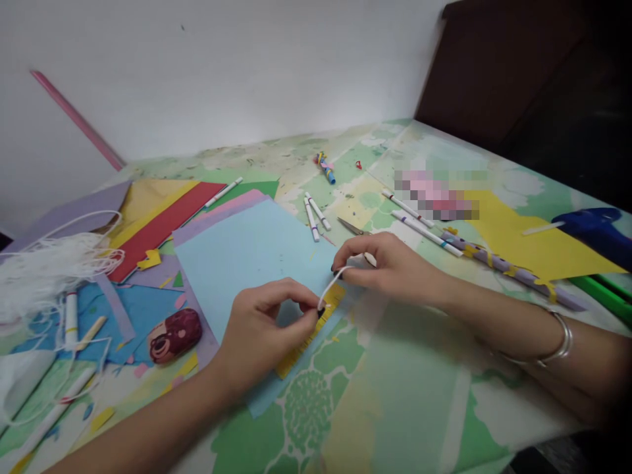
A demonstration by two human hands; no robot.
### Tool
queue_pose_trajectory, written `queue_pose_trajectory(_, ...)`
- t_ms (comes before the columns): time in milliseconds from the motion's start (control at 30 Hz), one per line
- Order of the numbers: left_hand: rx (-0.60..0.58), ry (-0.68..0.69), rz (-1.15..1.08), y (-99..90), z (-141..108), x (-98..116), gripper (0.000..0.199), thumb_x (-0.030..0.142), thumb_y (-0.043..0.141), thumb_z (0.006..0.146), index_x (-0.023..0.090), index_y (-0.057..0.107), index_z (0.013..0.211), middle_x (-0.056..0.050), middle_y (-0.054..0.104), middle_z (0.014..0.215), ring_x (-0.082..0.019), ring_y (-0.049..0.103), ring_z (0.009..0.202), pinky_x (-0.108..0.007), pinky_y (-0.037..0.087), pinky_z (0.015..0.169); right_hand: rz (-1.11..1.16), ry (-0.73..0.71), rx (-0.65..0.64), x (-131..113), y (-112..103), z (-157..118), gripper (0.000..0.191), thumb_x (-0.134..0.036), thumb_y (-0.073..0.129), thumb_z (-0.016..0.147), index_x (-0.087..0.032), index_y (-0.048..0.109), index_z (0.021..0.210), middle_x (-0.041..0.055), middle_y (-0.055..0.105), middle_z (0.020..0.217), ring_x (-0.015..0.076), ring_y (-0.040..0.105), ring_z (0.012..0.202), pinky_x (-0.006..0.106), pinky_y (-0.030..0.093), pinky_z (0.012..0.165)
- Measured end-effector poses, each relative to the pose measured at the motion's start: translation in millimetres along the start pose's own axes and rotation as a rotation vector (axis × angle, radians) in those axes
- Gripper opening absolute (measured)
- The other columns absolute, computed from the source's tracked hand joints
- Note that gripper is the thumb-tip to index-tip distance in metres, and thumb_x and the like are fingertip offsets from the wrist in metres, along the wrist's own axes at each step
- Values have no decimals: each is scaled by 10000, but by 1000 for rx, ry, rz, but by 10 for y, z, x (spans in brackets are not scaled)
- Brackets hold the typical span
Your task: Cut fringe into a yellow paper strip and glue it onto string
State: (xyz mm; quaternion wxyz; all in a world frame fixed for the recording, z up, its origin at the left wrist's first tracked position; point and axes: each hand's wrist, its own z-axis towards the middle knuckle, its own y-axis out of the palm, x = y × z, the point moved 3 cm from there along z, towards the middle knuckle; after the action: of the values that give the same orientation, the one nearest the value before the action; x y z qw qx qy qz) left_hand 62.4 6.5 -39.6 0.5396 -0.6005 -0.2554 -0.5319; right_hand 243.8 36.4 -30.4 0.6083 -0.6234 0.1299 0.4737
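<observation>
A short white cord [332, 284] runs between my two hands. My left hand [276, 329] pinches its lower end between thumb and fingertips. The upper end is pinched by my right hand [390, 266], which wears silver bangles at the wrist. Below the hands lies a yellow paper strip [291, 361] with dark marks, partly hidden by my left hand. It rests on a light blue paper sheet [237, 253]. Scissors [351, 226] lie just beyond my right hand, their handles partly covered by it.
At the left are a tangle of white cord [64, 257], a dark red oval case [175, 334] and coloured papers. White markers [312, 220] lie beyond the blue sheet. A purple paper roll [508, 268], yellow paper [518, 230] and a blue glue gun [595, 230] are at the right.
</observation>
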Motion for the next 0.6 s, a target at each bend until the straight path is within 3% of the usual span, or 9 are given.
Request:
queue_pose_trajectory(100, -17, -279, 8, 32, 71, -39, 48, 162, 634, 661, 176, 680, 663, -4, 653, 613, -120, 575, 563, -222, 435, 523, 170, 112, -71, 41, -69, 117, 79, -173, 536, 767, -162, 612, 784, 0, 632, 679, 122, 581, 656, 236, 408, 591)
queue_pose_trajectory(233, -53, -538, -95, 78, 161, -56, 42, 173, 639, 634, 154, 665, 661, 41, 527, 413, -65, 447, 369, -171, 301, 370, 42, 115, -80, 15, -142, 309, 87, -174, 551, 741, -150, 624, 782, -58, 463, 489, 66, 401, 452, 218, 286, 463)
queue_pose_trajectory(400, -105, -654, -114, 128, 211, -92, 62, 187, 643, 645, 137, 659, 680, 25, 521, 365, -56, 418, 325, -157, 245, 350, -6, 105, -62, 71, -107, 489, 135, -181, 555, 729, -135, 653, 811, -31, 495, 567, 72, 416, 513, 226, 286, 496)
queue_pose_trajectory(600, -106, -648, -50, 156, 261, -91, 58, 197, 635, 667, 144, 650, 685, 32, 508, 351, -60, 432, 318, -159, 238, 348, -24, 91, -48, 227, -1, 483, 165, -202, 550, 723, -136, 666, 820, -3, 544, 646, 88, 446, 573, 233, 319, 551)
